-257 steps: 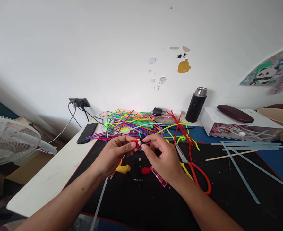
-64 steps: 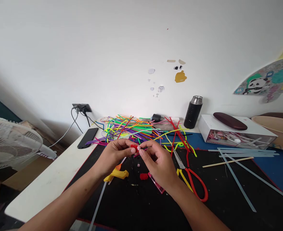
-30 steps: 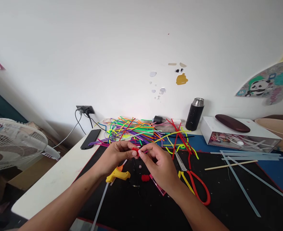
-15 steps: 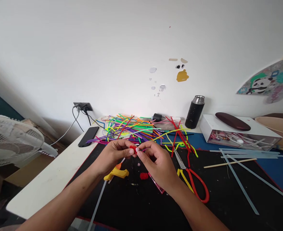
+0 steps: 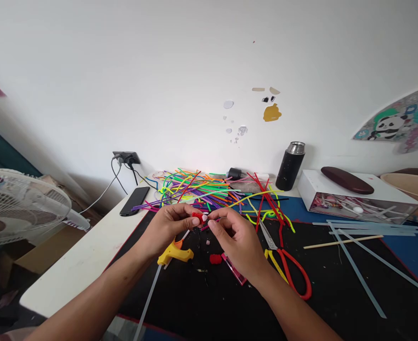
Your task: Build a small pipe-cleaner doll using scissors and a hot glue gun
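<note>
Between the thumb and fingers of my left hand (image 5: pixel 177 221) is a small red fuzzy piece (image 5: pixel 196 217), seemingly coiled pipe cleaner. A tiny pale pink bit (image 5: pixel 204 218) sits at its right end. My right hand (image 5: pixel 232 234) is just right of that bit, fingers curled, thumb and index tips slightly apart with nothing visible between them. Below the hands, a second red fuzzy piece (image 5: pixel 215 259) lies on the black mat (image 5: pixel 251 312), and a small pale pink bit (image 5: pixel 208 242) lies above it. A flat pink-red case (image 5: pixel 234 270) is partly covered by my right hand.
A yellow glue gun (image 5: pixel 175 253) lies left, red-and-yellow scissors (image 5: pixel 296 274) right. Behind are piled pipe cleaners (image 5: pixel 195 187), a phone (image 5: pixel 134 201) and a black flask (image 5: pixel 290 166). Glue sticks (image 5: pixel 361 270) and a white drawer box (image 5: pixel 358 194) are at right; a fan (image 5: pixel 24 208) at left.
My right fingertips have drawn slightly away to the right from the pale pink bit, which now shows at the red piece's end. My left hand keeps its hold; the view has shifted slightly.
</note>
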`<state>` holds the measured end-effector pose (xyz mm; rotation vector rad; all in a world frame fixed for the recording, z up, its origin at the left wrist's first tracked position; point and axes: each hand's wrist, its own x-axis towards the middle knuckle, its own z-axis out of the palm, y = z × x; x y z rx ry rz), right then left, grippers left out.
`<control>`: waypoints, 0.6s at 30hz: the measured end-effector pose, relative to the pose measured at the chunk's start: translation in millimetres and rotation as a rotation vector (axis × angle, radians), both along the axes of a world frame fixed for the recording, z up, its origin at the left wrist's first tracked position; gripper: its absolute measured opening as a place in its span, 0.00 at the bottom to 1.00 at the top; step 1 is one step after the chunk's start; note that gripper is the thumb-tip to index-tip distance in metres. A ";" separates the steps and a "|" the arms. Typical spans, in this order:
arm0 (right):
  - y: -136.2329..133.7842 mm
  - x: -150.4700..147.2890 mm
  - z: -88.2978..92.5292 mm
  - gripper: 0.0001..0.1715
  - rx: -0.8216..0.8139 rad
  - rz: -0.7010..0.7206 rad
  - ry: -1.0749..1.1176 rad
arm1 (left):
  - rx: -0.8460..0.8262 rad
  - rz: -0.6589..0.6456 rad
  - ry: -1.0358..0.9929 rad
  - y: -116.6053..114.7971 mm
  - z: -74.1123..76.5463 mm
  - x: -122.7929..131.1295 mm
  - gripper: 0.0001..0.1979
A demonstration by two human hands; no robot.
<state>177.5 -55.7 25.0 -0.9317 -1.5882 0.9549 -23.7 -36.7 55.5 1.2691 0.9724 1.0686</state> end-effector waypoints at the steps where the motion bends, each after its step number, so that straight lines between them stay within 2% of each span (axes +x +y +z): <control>1: -0.3 -0.1 0.3 0.14 0.003 -0.002 -0.008 | 0.010 0.006 0.006 -0.3 -0.3 0.1 0.14; 6: -0.9 -0.1 -0.2 0.14 0.012 -0.008 -0.019 | 0.036 0.027 0.044 -1.1 0.7 1.8 0.16; 18: -0.8 -0.9 -1.3 0.12 0.048 -0.010 -0.034 | 0.009 -0.030 0.051 -2.4 6.0 1.0 0.16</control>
